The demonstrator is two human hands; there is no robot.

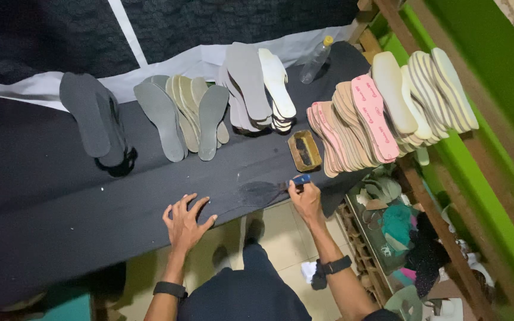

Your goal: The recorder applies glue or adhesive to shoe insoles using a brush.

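My left hand (184, 222) lies flat with fingers spread on the black table cover (49, 202) near its front edge. My right hand (306, 199) grips a brush with a blue handle (300, 179); its bristles touch a wet, shiny patch (259, 192) on the cover. A rectangular brown tin (304, 150) sits just beyond the brush. Behind it lie fanned piles of insoles: dark grey ones (93, 122) on the left, grey-green ones (182, 116) in the middle, grey and white ones (260, 89) further right.
Pink, tan and cream insoles (382, 113) lean in a row on a wooden rack at the right. A clear plastic bottle with a yellow cap (316, 59) lies at the table's back. Shoe parts and cloth fill the shelves (400, 232) below the rack.
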